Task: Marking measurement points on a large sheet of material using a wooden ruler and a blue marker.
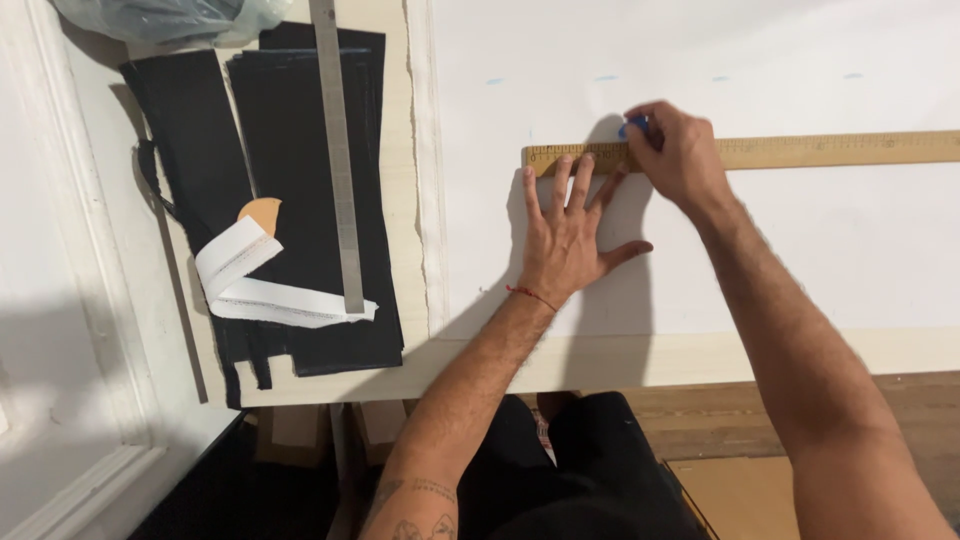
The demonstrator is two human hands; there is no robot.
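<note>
Hands work close together on a large white sheet of fabric or paper (800,250) that is spread over the pale wooden table (620,362). The left hand (570,235) lies flat and open, fingers spread, with its fingertips pressing down on the left end of a long wooden ruler with printed marks (820,149); a thin red cord (530,295) circles that wrist. The right hand (675,150) is curled shut on a small blue marking tool (632,126), only a bit of which shows between the fingers, and it sits on the ruler's upper edge, just beside the left fingertips. The ruler runs level across the sheet from near the hands out to the right edge of the view. Faint blue marks (606,77) sit in a row on the sheet above the ruler.

To the left, well apart from the hands, a stack of black fabric pieces (300,180) lies on the table. A long steel ruler (338,150) rests upright across the stack, and a folded strip of white tape with stitched edges (255,285) lies over the stack's lower part, next to a small tan rounded piece (262,212). A crumpled clear plastic bag (160,18) sits at the top left corner.
</note>
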